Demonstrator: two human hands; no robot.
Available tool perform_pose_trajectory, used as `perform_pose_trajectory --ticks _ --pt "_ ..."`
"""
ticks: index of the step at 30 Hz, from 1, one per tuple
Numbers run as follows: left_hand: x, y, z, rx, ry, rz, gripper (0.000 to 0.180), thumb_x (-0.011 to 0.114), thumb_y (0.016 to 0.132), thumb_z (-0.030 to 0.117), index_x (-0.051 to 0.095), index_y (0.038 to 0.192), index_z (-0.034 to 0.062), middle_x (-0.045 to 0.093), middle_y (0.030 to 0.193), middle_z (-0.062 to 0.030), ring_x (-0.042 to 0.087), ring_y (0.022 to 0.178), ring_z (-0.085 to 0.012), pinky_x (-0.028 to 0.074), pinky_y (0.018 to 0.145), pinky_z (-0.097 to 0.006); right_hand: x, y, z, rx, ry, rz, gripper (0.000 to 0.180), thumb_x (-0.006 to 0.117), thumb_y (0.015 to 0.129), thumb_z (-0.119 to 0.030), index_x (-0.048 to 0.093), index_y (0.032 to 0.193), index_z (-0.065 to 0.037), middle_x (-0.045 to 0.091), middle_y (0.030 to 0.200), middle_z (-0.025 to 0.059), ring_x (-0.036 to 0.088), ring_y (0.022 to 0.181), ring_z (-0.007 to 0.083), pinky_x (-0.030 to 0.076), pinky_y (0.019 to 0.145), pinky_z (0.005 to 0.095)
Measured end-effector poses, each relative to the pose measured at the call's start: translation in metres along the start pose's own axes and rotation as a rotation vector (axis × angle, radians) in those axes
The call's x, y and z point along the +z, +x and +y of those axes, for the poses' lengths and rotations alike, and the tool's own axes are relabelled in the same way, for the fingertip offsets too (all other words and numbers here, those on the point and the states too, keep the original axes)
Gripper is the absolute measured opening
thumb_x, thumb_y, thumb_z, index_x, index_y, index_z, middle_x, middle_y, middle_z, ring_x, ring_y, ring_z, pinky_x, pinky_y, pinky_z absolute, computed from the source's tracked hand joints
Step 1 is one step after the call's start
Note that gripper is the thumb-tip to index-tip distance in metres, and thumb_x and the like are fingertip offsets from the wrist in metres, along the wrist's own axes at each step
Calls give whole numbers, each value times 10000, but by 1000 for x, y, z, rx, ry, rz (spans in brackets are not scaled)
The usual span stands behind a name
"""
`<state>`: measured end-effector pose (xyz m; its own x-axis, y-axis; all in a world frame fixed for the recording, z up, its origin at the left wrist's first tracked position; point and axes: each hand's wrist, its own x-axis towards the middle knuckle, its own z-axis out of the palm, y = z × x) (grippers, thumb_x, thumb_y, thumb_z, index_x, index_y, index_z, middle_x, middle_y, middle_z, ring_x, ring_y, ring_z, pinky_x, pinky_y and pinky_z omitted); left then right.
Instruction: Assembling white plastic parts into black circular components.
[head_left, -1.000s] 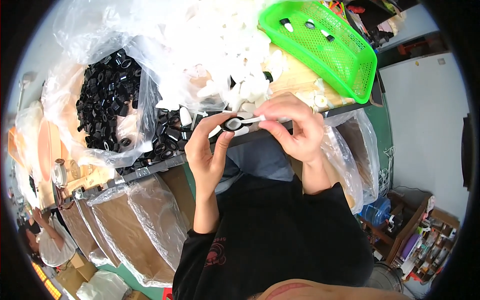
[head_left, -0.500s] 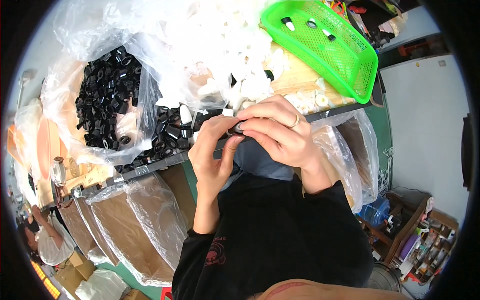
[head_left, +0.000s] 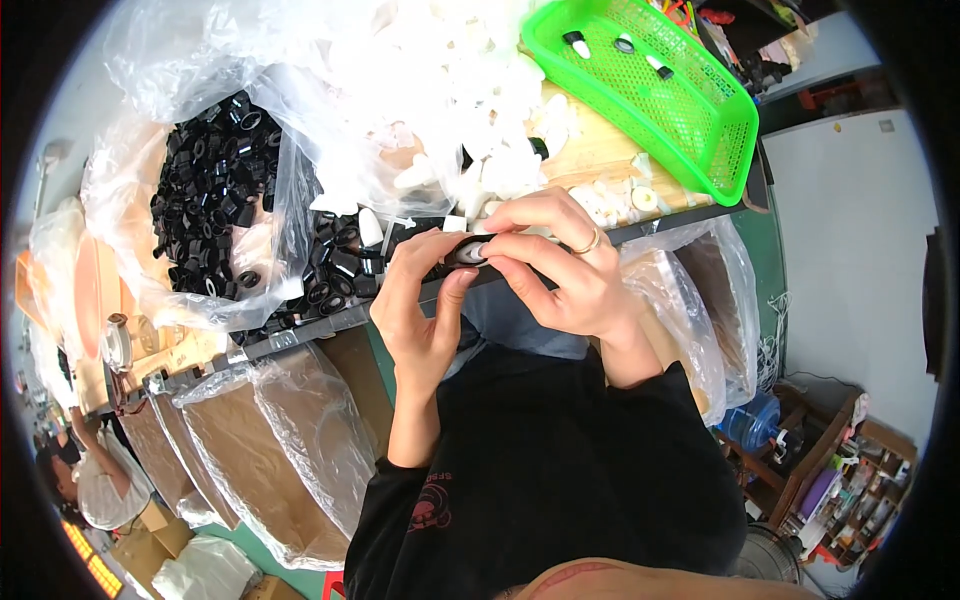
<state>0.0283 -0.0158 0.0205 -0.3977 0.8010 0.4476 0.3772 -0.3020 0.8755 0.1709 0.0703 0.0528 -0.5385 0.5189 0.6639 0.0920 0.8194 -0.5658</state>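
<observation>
My left hand [head_left: 412, 295] holds a black plastic cap [head_left: 453, 262] between thumb and fingers, just above the table's front edge. A pale, rounded insert [head_left: 468, 254] shows inside the cap's ring. From the other side, my right hand [head_left: 568, 265], with a ring on one finger, pinches the same cap at its right edge, thumb and index fingertips meeting on it. The fingers partly cover the cap. Loose black caps [head_left: 345, 262] lie beside my left hand, and a heap of white plastic pieces [head_left: 490, 170] is spread beyond both hands.
A clear plastic bag [head_left: 295, 240] full of black caps stands at the left. At the far right sits a green basket [head_left: 735, 170] holding several black-and-white pieces. Plastic-lined boxes [head_left: 270, 440] hang below the table edge. Another person [head_left: 105, 480] is at the far left.
My left hand has shifted slightly left and turned the cap, so its ring and pale insert show more. My right fingertips stay on it.
</observation>
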Motion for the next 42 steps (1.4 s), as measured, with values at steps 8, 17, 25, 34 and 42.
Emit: perform_pose_trajectory --ticks 8,17,25,34,42 --pt "0 -2 -2 47 18 -46 265 683 848 -10 598 1089 -80 658 1026 -154 626 936 -209 480 851 -284 2 -3 0 9 -6 22 168 723 712 40 665 863 -5 631 989 90 622 815 251 510 703 343" --pt "4 3 -3 148 52 -1 274 732 772 -12 645 1031 -25 665 983 -151 645 909 -285 514 809 -351 4 -1 -4 34 25 17 156 711 718 56 666 857 2 626 989 98 618 816 237 516 688 317" --pt "4 1 -3 112 -20 -4 261 720 781 -15 643 1029 -29 680 984 -151 649 926 -303 516 828 -360 -6 1 7 -57 30 15 194 732 677 54 694 858 -6 622 1015 121 618 841 230 532 671 300" --pt "3 3 1 125 -29 -18 259 716 789 0 644 1035 -36 675 950 -155 649 921 -298 505 844 -359 -9 9 4 15 223 -58 328 778 714 -3 657 1018 -15 654 1019 127 638 818 225 533 668 303" --pt "0 -5 -9 -274 -351 11 101 667 861 -11 641 951 -46 671 908 -107 611 821 -162 478 759 -266 -4 -4 15 187 319 -34 480 785 746 13 574 1177 24 691 970 124 645 752 156 519 692 270"
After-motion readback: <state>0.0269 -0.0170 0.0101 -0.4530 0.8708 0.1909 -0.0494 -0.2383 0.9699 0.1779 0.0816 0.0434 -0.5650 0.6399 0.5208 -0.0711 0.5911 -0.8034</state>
